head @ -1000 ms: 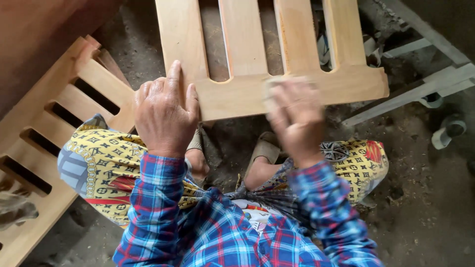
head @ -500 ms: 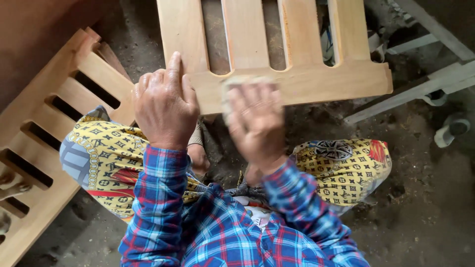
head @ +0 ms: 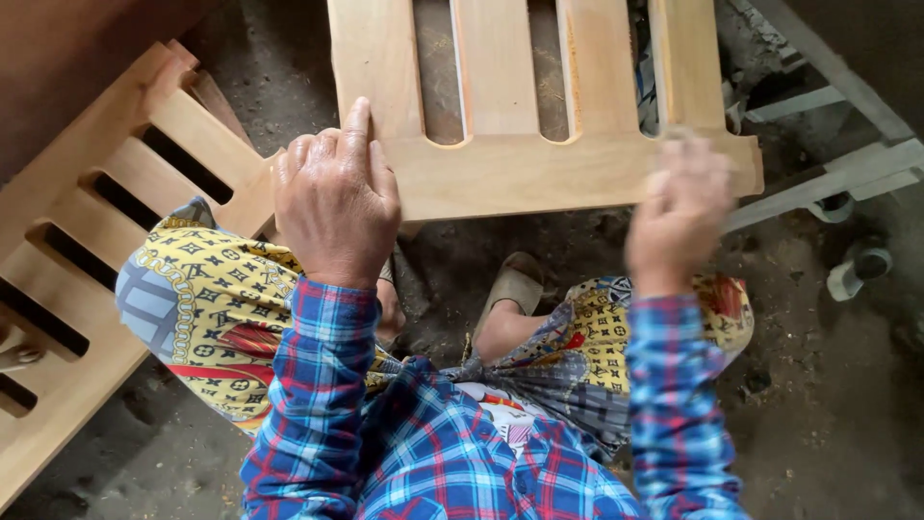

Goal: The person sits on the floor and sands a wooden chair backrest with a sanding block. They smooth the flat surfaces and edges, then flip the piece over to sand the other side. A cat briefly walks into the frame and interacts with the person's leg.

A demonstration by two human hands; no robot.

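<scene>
The left hand (head: 337,207) lies flat, fingers (head: 359,130) spread narrow and pressed on the near left corner of a pale slatted wooden panel (head: 520,173), index stretched along the outer slat. The right hand (head: 679,212) is motion-blurred at the panel's near right corner, on the bottom rail; whether its fingers grip anything cannot be told.

The panel shows four upright slats joined by one cross rail, with three gaps between them. It reaches away from the fingers, its near edge above the person's knees.

Left of the left fingers, a second slatted panel (head: 106,241) leans slantwise, its end just beside the left hand and touching the yellow patterned cloth (head: 207,308) over the knee. Right of the right fingers, well apart, grey metal bars (head: 828,178) cross the dirt floor (head: 837,385). Below the rail, between the hands, one sandalled foot (head: 510,289) rests on the ground. Both sleeves are blue-and-red plaid.
</scene>
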